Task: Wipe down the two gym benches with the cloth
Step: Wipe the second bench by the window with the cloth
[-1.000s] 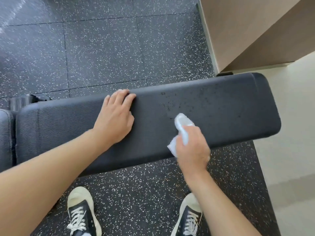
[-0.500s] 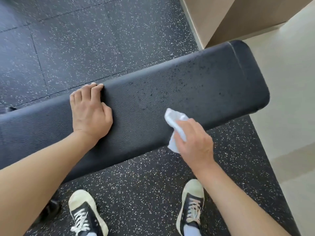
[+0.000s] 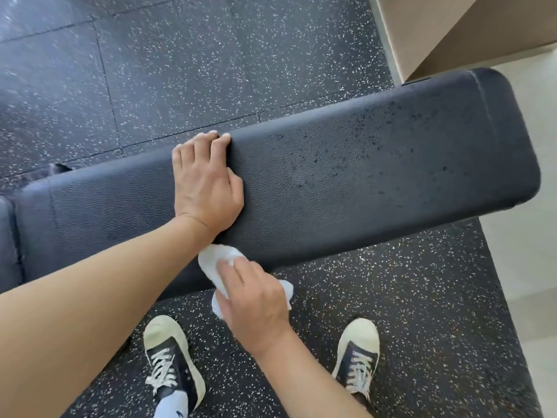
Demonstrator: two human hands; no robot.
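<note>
A long black padded gym bench (image 3: 346, 182) runs across the view from lower left to upper right, its right half speckled with dark wet spots. My left hand (image 3: 205, 182) lies flat on the pad near its middle, fingers hooked over the far edge. My right hand (image 3: 250, 297) grips a crumpled white cloth (image 3: 215, 262) and presses it against the bench's near side edge, just below my left wrist. Another black pad section (image 3: 4, 245) shows at the far left edge.
Dark speckled rubber floor tiles (image 3: 180, 70) surround the bench. A beige wall corner (image 3: 452, 31) stands at the top right, with pale flooring (image 3: 536, 267) along the right. My two sneakers (image 3: 171, 366) stand close to the bench.
My right hand has slid the cloth leftward and down, from the pad's top onto its near side edge under my left wrist. The left hand stays planted on the pad.
</note>
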